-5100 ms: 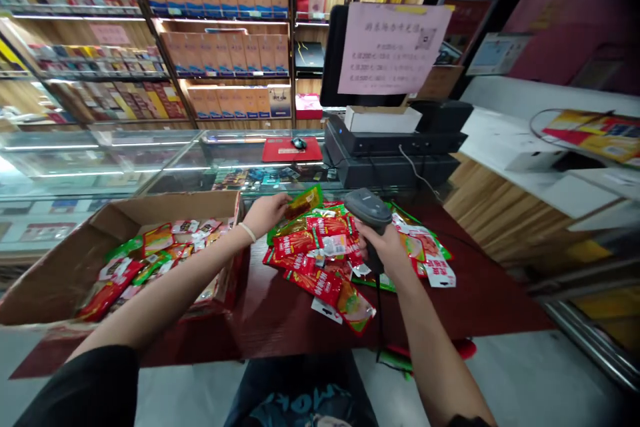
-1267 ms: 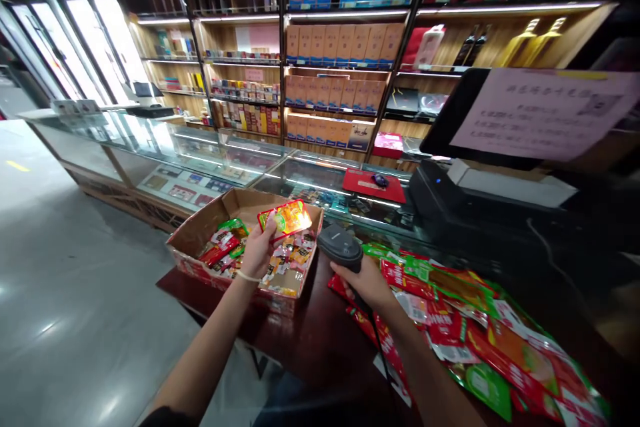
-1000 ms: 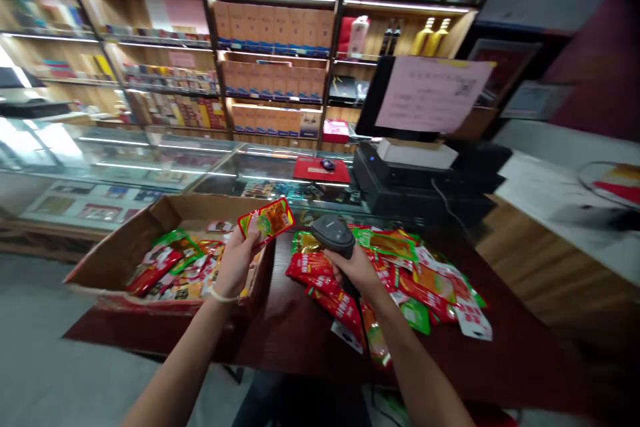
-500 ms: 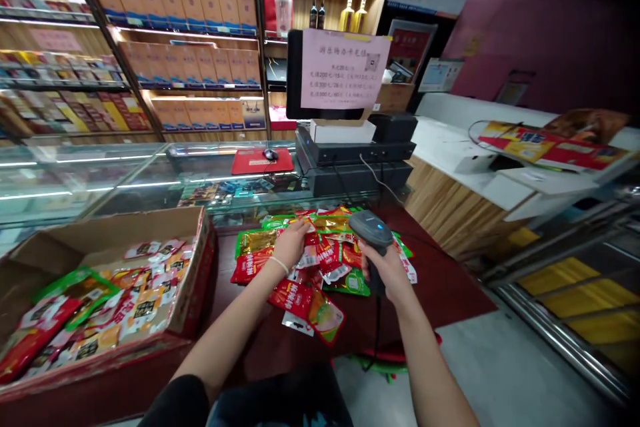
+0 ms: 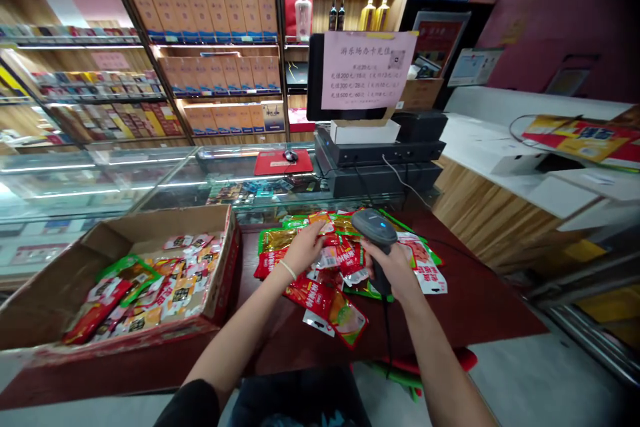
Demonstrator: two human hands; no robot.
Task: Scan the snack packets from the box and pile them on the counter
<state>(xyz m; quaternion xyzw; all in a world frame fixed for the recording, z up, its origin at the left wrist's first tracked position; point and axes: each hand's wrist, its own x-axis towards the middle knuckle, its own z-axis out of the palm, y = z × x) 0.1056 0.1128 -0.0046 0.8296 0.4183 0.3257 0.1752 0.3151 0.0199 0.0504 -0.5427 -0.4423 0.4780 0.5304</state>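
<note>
My left hand (image 5: 305, 247) reaches onto a pile of red and green snack packets (image 5: 345, 260) on the dark red table (image 5: 475, 307), its fingers bent down and closed on a packet at the pile's far side. My right hand (image 5: 395, 268) grips the handle of a dark grey barcode scanner (image 5: 374, 227), whose head hangs over the middle of the pile; its cable runs down past my arm. To the left stands an open cardboard box (image 5: 226, 267) with several of the same packets inside.
Behind the pile a glass display counter (image 5: 150, 173) carries a red pad with a mouse (image 5: 283, 160) and a till with a monitor bearing a pink notice (image 5: 367, 70). Shelves of boxed goods line the back wall. A white counter (image 5: 500, 147) runs along the right.
A second ago my left hand held a red and orange packet up beside the scanner, above the box. That packet has left my hand, which now lies on the pile. The scanner stays in my right hand.
</note>
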